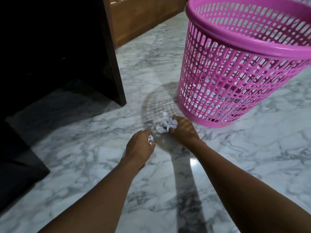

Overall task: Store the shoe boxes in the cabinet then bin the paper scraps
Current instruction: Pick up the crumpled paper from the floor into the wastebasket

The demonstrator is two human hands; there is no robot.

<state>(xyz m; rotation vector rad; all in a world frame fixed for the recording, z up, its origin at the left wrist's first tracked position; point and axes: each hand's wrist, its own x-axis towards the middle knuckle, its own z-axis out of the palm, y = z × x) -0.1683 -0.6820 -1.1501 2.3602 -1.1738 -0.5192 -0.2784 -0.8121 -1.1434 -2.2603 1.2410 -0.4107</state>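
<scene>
Both hands are low over the marble floor (pixel 84 148), each holding paper. Right hand (pixel 182 130) is curled tight round a crumpled paper wad (pixel 165 124), which sticks out past the knuckles, just beside the base of the pink bin (pixel 235 73). Left hand (pixel 140 146) has its fingers curled in, pinching a small scrap (pixel 150 139) — near the right hand, not touching. Bin stands on the floor with more paper (pixel 202 98) showing through its lower holes. Dark cabinet (pixel 58 47) is at left — inside too dark to tell.
</scene>
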